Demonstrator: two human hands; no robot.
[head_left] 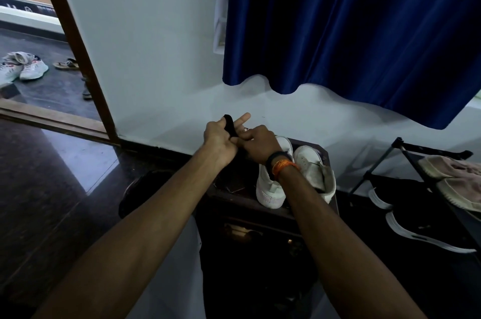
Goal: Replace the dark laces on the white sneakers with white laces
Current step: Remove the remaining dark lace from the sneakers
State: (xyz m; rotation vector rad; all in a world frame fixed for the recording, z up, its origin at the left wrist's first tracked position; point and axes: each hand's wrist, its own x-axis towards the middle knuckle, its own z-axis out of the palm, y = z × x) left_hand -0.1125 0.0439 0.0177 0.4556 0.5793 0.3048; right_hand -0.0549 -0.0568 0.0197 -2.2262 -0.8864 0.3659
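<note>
Two white sneakers (270, 188) stand side by side on a dark wooden cabinet (229, 196), toes toward the wall; the right one (316, 173) shows no laces. My left hand (221, 139) grips a bunched dark lace (230, 123), which sticks up above the fist, while one finger points out straight. Close beside it, my right hand (257, 144), with a dark band and an orange thread at the wrist, pinches the same dark lace where the two hands meet. Both hands hover above the cabinet's back left part. No white laces are in view.
A shoe rack (416, 188) at the right holds black shoes with white soles and a beige pair. A blue curtain (351, 19) hangs above. An open doorway (39, 58) at the left shows more shoes outside. A dark round object (145, 188) sits left of the cabinet.
</note>
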